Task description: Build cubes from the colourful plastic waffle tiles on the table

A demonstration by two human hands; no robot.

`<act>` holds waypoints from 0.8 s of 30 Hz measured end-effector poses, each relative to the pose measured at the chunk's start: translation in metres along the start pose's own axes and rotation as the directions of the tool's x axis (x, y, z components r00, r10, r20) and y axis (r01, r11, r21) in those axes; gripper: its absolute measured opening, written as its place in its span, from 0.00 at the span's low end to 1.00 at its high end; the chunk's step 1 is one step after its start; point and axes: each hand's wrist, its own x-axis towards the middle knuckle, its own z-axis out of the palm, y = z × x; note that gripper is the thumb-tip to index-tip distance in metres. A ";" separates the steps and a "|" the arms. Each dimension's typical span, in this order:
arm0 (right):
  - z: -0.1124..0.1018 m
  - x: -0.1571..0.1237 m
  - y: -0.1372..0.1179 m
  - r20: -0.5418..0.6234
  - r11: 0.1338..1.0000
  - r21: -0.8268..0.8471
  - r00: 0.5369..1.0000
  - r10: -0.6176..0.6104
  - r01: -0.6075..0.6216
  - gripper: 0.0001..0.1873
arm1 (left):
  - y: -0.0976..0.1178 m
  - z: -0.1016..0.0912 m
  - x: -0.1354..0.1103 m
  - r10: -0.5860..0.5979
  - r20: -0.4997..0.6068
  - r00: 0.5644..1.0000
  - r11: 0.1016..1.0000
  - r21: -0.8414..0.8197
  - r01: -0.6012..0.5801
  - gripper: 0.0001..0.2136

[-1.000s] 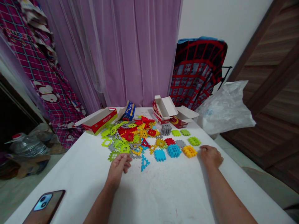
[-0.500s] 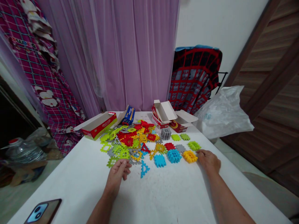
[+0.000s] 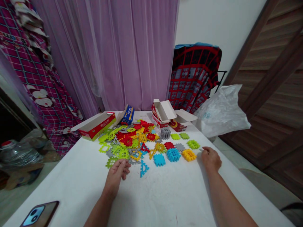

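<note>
A heap of flat plastic building tiles in red, green, yellow, grey and blue lies on a white table. My left hand rests on the table at the heap's near edge, fingers loosely curled, beside a blue triangle tile. My right hand rests on the table with fingers curled under, just right of a yellow tile block. Neither hand visibly holds a tile. A blue block and a flat blue tile lie between the hands.
Open red and white cartons stand at the table's back: one at the left, two at the right. A small blue box leans between them. A phone lies near the front left edge. A white plastic bag hangs over the right side.
The view shifted slightly, so everything sits a little lower and to the left. Both hands stay resting in about the same places beside the tiles.
</note>
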 end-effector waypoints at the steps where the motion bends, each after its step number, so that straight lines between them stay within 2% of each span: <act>1: 0.000 0.000 0.000 -0.010 1.000 -0.018 1.000 -0.006 0.006 0.23 | 0.001 0.000 0.000 0.000 -0.001 1.000 1.000 0.002 0.000 0.25; 9: 0.001 -0.001 -0.005 0.056 0.992 -0.112 0.997 -0.051 0.057 0.24 | 0.003 0.001 -0.003 -0.004 -0.015 1.000 1.000 0.001 0.004 0.24; 24: 0.002 0.000 -0.004 0.048 0.990 -0.114 0.996 -0.080 0.085 0.22 | 0.007 0.003 -0.005 -0.010 -0.022 1.000 1.000 0.011 0.010 0.23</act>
